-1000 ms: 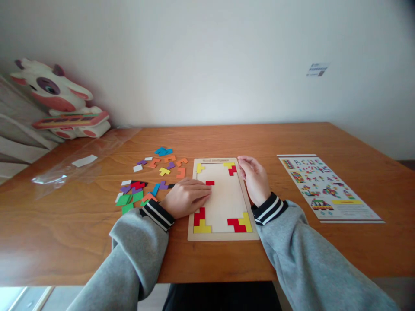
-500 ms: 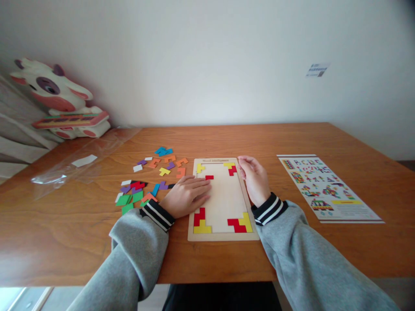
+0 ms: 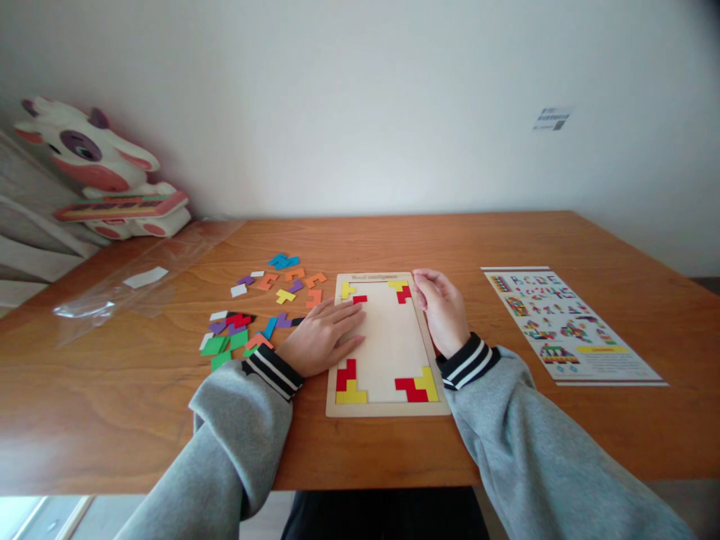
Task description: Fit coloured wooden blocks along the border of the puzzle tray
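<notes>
A pale wooden puzzle board point(image 3: 388, 411) lies flat on the table, with yellow and red pieces in its corners. Across its left edge my left hand point(image 3: 323, 334) stretches out flat, fingers extended. Those fingertips touch or partly cover a red piece point(image 3: 361, 299) near the yellow piece point(image 3: 347, 289) in the upper left corner. Beside the board's upper right edge rests my right hand point(image 3: 443, 309), its fingers curled in with thumb and forefinger together. What it holds, if anything, is hidden. Close to it are the upper right red piece point(image 3: 403, 295) and yellow piece point(image 3: 399, 285).
Several loose coloured pieces point(image 3: 239, 339) spread left of the board, some near my left sleeve. A clear plastic bag point(image 3: 106, 304) lies farther left, before a cow-shaped toy keyboard point(image 3: 124, 210). At the right is a printed pattern sheet point(image 3: 568, 326). A wall point(image 3: 360, 112) stands behind the table.
The red piece under my left fingertips has slid up and slightly left, closer to the upper left yellow piece. My right hand stays by the board's edge.
</notes>
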The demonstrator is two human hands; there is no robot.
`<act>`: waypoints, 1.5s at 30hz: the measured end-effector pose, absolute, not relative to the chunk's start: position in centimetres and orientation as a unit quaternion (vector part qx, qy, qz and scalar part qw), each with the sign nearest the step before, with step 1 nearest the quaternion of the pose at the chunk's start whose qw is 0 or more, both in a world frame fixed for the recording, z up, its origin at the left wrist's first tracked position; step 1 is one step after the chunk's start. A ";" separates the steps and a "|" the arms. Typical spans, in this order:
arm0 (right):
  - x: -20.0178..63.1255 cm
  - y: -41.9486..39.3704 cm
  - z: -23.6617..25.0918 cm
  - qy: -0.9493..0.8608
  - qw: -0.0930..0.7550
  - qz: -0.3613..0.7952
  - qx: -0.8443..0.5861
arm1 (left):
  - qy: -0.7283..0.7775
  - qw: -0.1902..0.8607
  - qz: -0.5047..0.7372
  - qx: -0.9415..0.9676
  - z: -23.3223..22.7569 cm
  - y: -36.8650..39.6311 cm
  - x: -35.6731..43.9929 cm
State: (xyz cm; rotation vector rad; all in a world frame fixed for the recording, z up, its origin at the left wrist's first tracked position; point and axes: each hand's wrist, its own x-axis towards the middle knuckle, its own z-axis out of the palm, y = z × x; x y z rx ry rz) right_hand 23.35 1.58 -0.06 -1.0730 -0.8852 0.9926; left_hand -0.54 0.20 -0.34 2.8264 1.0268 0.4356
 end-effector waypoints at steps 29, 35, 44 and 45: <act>23.2 1.6 0.1 -0.357 0.668 0.457 -0.467 | 0.388 0.056 0.173 0.904 -0.6 0.3 -0.6; 23.3 1.6 0.0 -0.370 0.663 0.454 -0.467 | 0.392 0.067 0.182 0.899 -0.7 0.3 -0.6; 23.3 1.6 0.0 -0.383 0.654 0.450 -0.472 | 0.398 0.067 0.190 0.895 -0.5 0.2 -0.6; 23.3 1.6 0.0 -0.386 0.651 0.450 -0.474 | 0.400 0.066 0.190 0.894 -0.5 0.2 -0.6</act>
